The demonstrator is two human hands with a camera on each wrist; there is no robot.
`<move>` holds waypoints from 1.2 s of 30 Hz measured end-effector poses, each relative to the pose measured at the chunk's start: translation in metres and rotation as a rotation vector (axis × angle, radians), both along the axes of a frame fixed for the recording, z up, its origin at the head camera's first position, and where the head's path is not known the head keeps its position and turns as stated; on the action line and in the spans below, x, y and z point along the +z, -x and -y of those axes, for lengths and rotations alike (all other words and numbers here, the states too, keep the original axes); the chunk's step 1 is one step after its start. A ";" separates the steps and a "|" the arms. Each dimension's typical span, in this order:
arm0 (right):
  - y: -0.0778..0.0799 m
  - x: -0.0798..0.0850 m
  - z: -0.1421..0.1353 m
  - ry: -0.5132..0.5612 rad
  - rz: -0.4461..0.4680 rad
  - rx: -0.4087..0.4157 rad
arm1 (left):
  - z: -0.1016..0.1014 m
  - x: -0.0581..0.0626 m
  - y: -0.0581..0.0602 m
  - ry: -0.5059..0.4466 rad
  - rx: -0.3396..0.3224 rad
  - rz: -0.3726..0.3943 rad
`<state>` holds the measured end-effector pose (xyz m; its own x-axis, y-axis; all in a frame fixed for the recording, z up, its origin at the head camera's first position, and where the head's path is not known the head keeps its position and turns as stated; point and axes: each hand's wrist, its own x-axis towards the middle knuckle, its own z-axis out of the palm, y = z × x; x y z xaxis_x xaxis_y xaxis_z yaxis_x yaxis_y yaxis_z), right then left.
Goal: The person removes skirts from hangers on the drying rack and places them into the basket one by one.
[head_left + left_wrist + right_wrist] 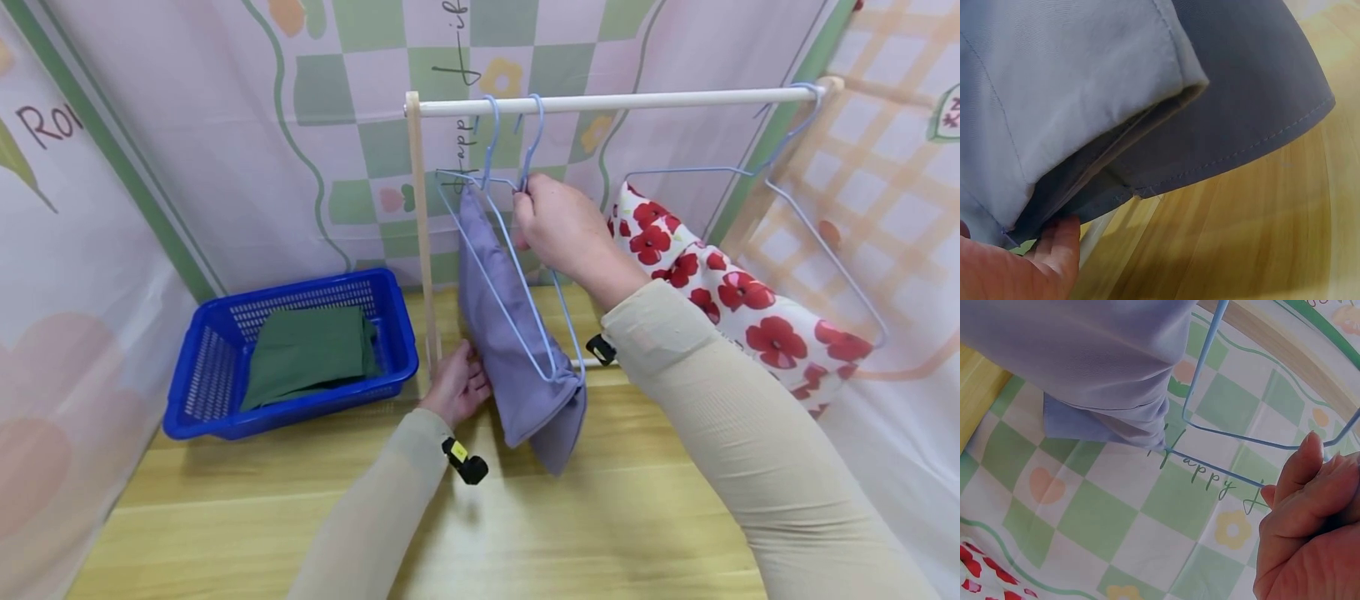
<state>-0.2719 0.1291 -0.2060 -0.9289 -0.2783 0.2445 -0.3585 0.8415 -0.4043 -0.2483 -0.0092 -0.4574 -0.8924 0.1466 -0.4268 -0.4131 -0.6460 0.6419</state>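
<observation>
My right hand (562,221) grips a light-blue hanger (566,317) just below its hook, with the hook over the white rail. A folded grey-purple cloth (491,300) hangs from this hanger, bunched at one corner in the right wrist view. Beside it hangs a second light-blue hanger (517,321), whose bare frame crosses in front of the cloth in the head view. My left hand (459,387) is low at the cloth's left side. In the left wrist view, its loosely bent fingers (1063,250) touch the cloth's lower edge, their tips partly hidden beneath it.
The white rail (637,102) runs between wooden posts above the wooden table (600,517). To the left stands a blue basket (180,375) holding folded green cloth (307,350). At right, a red-flowered white cloth (720,279) hangs on another blue hanger (825,250). Patterned curtains surround the table.
</observation>
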 end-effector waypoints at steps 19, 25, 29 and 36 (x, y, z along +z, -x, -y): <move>0.000 0.000 -0.002 -0.006 -0.001 -0.009 | -0.006 0.003 0.008 -0.038 0.259 0.044; 0.001 0.001 -0.002 -0.006 -0.007 -0.009 | -0.005 0.004 0.012 -0.037 0.253 0.033; 0.001 0.000 -0.002 -0.009 -0.009 -0.008 | -0.003 0.006 0.012 -0.014 0.225 0.051; 0.000 0.001 -0.003 -0.010 0.000 -0.006 | -0.003 0.009 0.009 0.095 0.222 0.075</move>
